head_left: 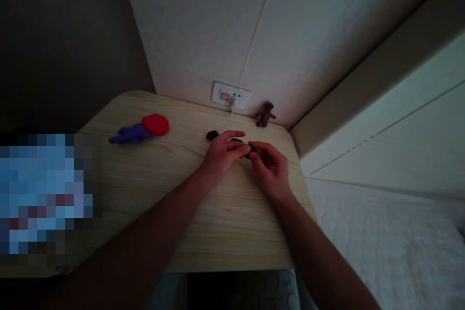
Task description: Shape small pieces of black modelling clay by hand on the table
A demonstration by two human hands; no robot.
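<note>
One wall socket (218, 93) sits above one bench (232, 223). Left of the socket: one red disc (155, 124), one purple figure (132, 134). Right of it: one brown figure (266, 115). Below it: two hands, one left hand (220, 152), one right hand (271, 168), and at least two black lumps (212, 135).

A small dark lump (253, 148) is held between both hands (271, 166), partly hidden by them.

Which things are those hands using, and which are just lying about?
In use:
- small black clay-like piece: right hand grips, left hand touches
- probably the rounded black lump nearby

Lying about:
- red oval piece
- purple knobbly lump
- brown figurine
</note>
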